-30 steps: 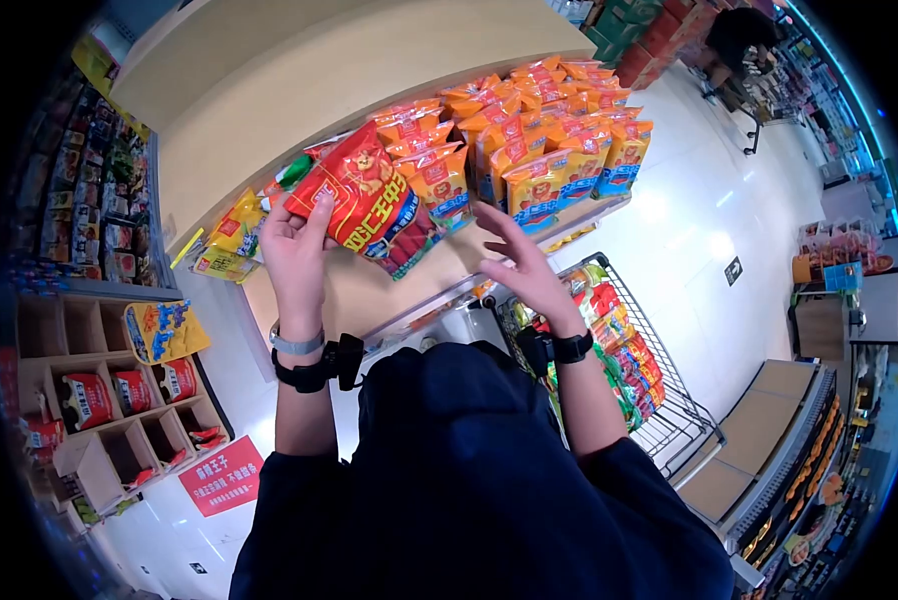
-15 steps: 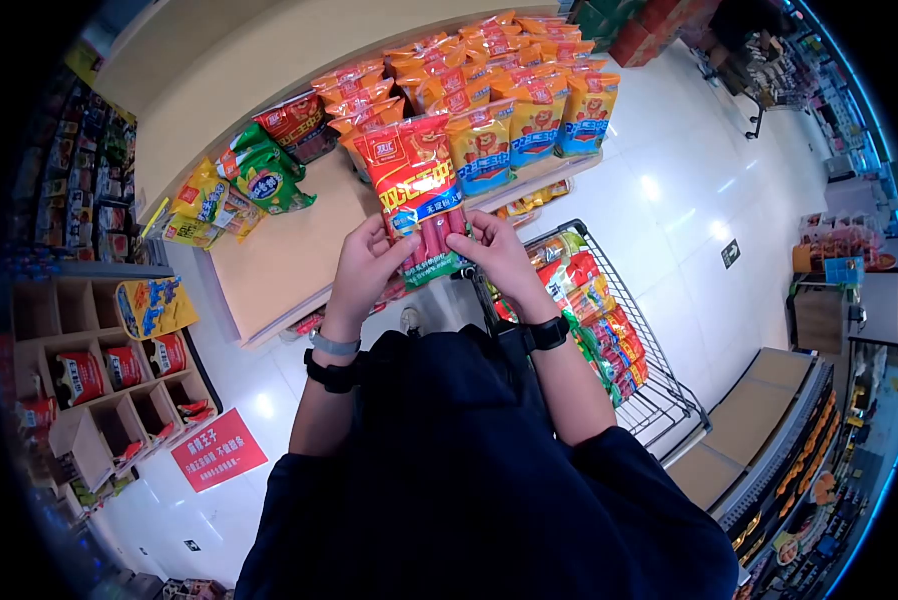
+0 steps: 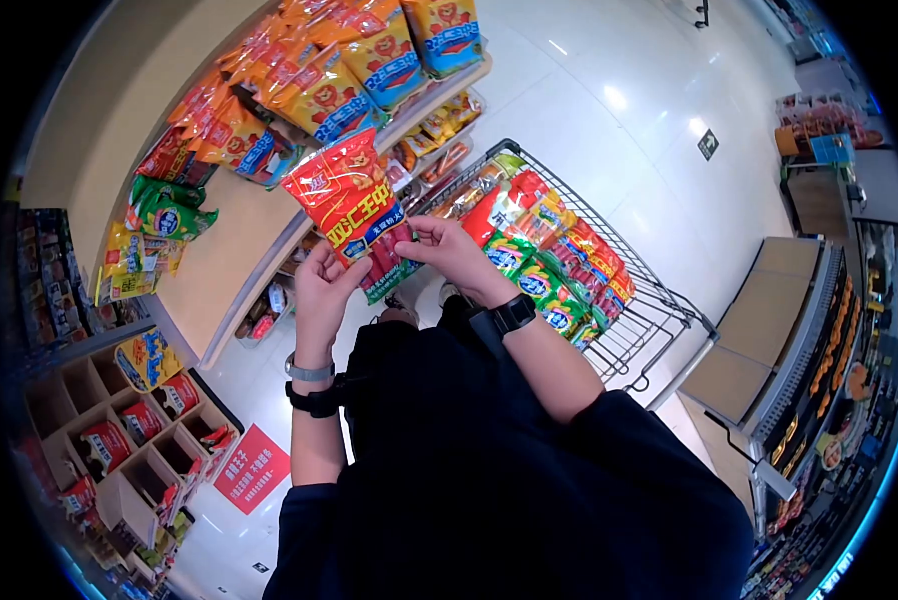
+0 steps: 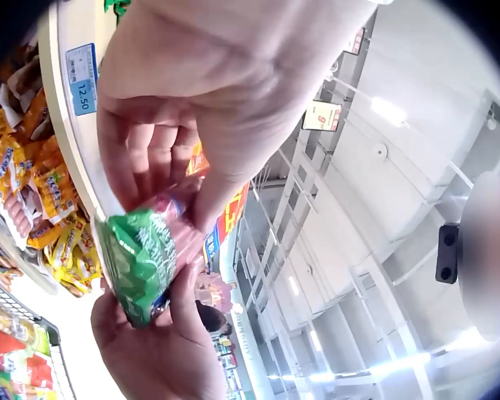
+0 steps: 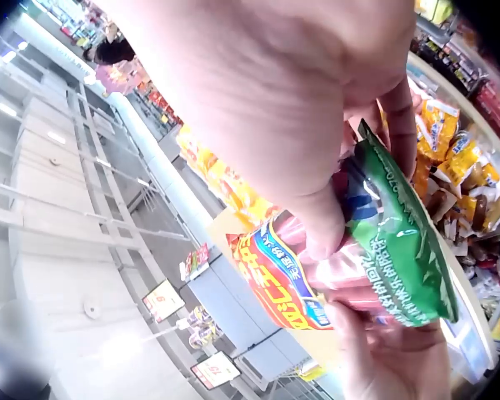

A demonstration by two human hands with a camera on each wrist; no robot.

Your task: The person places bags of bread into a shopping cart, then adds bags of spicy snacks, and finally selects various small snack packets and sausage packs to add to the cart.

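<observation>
While both hands' fingers (image 3: pixel 341 272) pinch its green end, red sausage pack (image 3: pixel 349 205), yellow lettering, pink sausages showing

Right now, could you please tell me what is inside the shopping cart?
The shopping cart holds snack packets in red, orange and green, piled along its length. Whatever lies beneath that top layer is covered.

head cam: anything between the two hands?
Yes: the red sausage pack. The left hand and right hand each pinch its lower end, so nothing but the pack separates them. The head view shows it; both wrist views confirm the grips.
</observation>
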